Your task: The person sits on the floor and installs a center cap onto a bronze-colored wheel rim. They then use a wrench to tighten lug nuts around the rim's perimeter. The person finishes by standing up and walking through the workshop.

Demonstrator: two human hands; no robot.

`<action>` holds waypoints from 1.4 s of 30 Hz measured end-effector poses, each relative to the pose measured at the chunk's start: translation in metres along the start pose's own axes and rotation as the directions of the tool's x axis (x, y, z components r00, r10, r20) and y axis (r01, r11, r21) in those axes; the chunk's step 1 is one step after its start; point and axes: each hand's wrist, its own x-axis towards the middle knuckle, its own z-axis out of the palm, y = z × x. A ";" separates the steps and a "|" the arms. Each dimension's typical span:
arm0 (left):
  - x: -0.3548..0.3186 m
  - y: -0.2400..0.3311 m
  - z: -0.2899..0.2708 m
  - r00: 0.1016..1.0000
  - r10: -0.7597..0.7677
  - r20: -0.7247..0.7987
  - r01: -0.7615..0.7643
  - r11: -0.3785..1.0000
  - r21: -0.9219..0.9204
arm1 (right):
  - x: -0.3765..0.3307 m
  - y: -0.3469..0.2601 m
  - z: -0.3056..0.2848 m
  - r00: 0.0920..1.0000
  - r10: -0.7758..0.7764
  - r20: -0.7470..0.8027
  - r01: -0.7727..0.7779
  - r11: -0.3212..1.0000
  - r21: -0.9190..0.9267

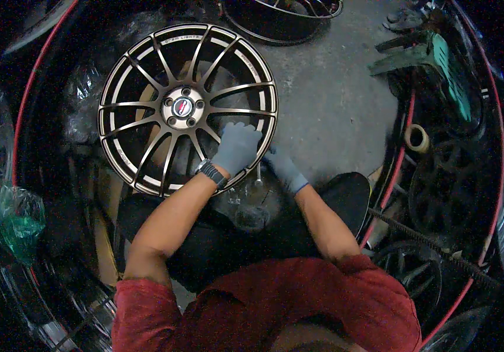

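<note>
A bronze multi-spoke alloy wheel [146,76] lies face up on the concrete floor in front of me. My left hand [237,146], in a grey glove with a dark watch at the wrist, rests on the spokes at the wheel's lower right, fingers curled over a spoke by the rim. My right hand [286,168], also grey-gloved, sits against the outside of the rim just right of the left hand; its fingertips are hidden behind the rim. A small metal piece [258,176] hangs below the rim between the two hands. My knees in dark trousers are below the wheel.
A dark rim [281,17] lies at the top, a black wheel [451,182] at the right. A tape roll [417,138], a teal and dark bundle [434,53], a ribbed steel bar [428,240] and a green plastic bag [17,220] surround me. Bare floor [334,105] lies right of the wheel.
</note>
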 end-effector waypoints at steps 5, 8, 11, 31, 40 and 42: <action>0.000 0.000 0.000 1.000 0.005 0.011 -0.005 1.000 -0.023 | 0.011 0.006 -0.035 0.971 0.145 0.190 -0.113 0.979 -0.167; 0.001 -0.001 0.002 1.000 0.009 0.017 -0.009 1.000 -0.014 | 0.027 0.002 -0.053 0.955 0.095 0.279 0.045 0.888 -0.458; 0.001 -0.002 0.004 1.000 0.017 -0.001 -0.017 1.000 -0.014 | 0.034 -0.035 -0.058 0.954 0.083 0.287 0.106 0.805 -0.584; 0.001 -0.001 -0.001 0.996 0.008 0.088 -0.012 0.999 0.042 | 0.016 0.015 -0.020 0.984 0.178 0.020 -0.167 0.953 -0.254; 0.000 -0.001 0.000 0.999 0.004 0.040 -0.004 1.000 -0.009 | -0.004 -0.040 -0.032 0.955 0.229 0.188 -0.212 0.972 -0.104; 0.000 -0.001 0.002 1.000 0.007 -0.008 -0.008 1.000 -0.018 | 0.007 -0.063 -0.041 0.958 0.147 0.247 0.015 0.832 -0.555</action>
